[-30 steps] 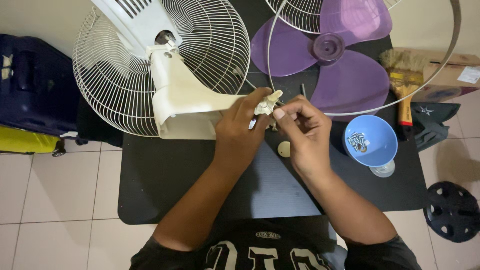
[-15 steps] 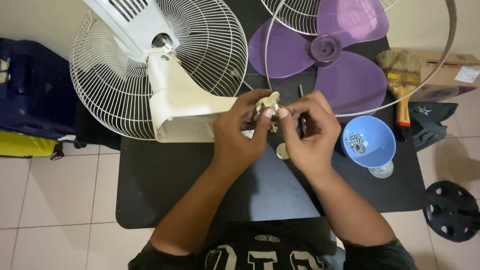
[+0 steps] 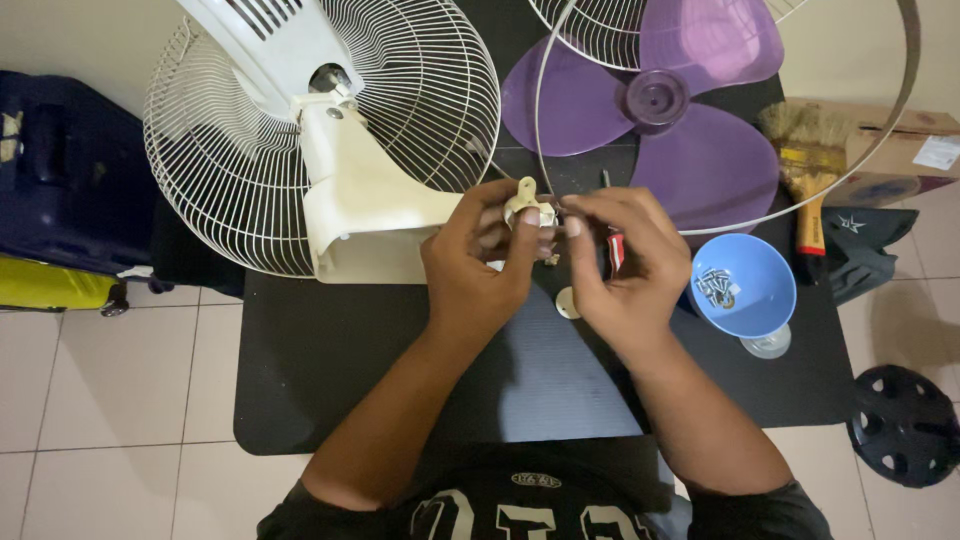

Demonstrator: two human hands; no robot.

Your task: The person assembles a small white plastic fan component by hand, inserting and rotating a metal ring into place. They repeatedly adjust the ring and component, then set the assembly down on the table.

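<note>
My left hand pinches a small cream plastic fan part over a black mat. My right hand meets it from the right, fingertips touching the same part, with a red-handled tool tucked in the palm. A small cream disc lies on the mat just below the hands. The cream fan body with its white rear grille lies to the left.
A purple fan blade and a wire front grille ring lie at the top right. A blue bowl holding screws sits right of my hands. Beyond it are a paintbrush, a cardboard box and a black round base.
Both hands stay together on the small cream part, which has turned slightly in the fingers. The camera view has shifted a little.
</note>
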